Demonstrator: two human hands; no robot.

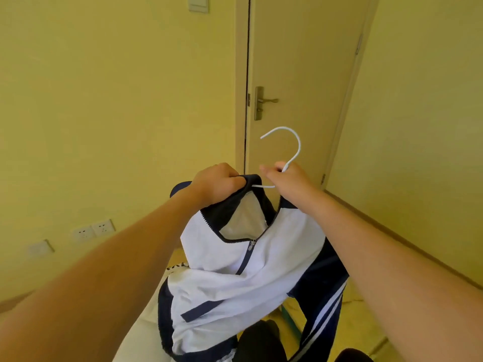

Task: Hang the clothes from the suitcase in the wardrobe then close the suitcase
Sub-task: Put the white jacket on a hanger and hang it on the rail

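A: What is on the left side?

B: I see a yellow wall [117, 100] with white sockets [94, 229] low down. My left hand [218, 182] reaches forward, its fingers curled tight round the dark navy collar [252, 178] of a white and navy jacket [243, 270].

A: Where is the jacket?

B: It hangs in mid-air between my two forearms, held up in front of me. The zip [247, 257] is partly open at the neck, showing a pale lining. Navy sleeves with white stripes trail down on the right side.

A: And the hanger?

B: A white hanger [292, 150] sits just right of the collar. Its hook curves upward, free of any rail. One thin arm of it runs into the collar beside my left hand. My right hand [288, 178] grips the base of the hook, fingers closed round it.

A: What lies behind?

B: A closed pale door [300, 61] with a metal lever handle [266, 101], then more yellow wall to the right. I cannot make out the suitcase or wardrobe.
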